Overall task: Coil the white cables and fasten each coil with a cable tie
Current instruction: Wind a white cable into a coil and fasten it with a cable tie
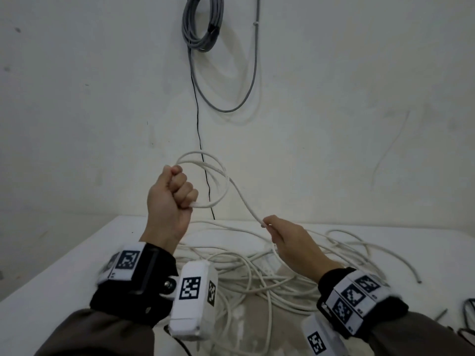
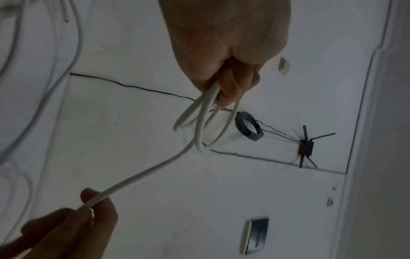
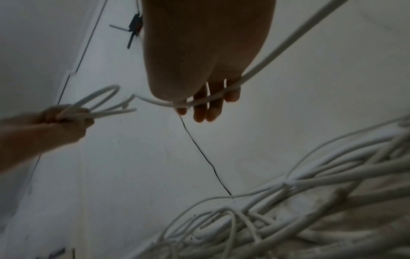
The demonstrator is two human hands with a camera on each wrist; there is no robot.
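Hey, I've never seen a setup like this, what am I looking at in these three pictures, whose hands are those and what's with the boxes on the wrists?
No machine here: a person works with two bare hands. The large picture comes from a camera on the head, looking down. The other two come from the white camera boxes strapped to the wrists, each looking along its own hand. The left hand is a fist round a few loops of white cable, a coil in progress. The right hand pinches the same cable where it leaves the coil, feeding it. Beneath, a loose tangle of white cables lies on the white table. On the wall hangs a grey cable coil, already bundled. No cable tie is clearly visible.
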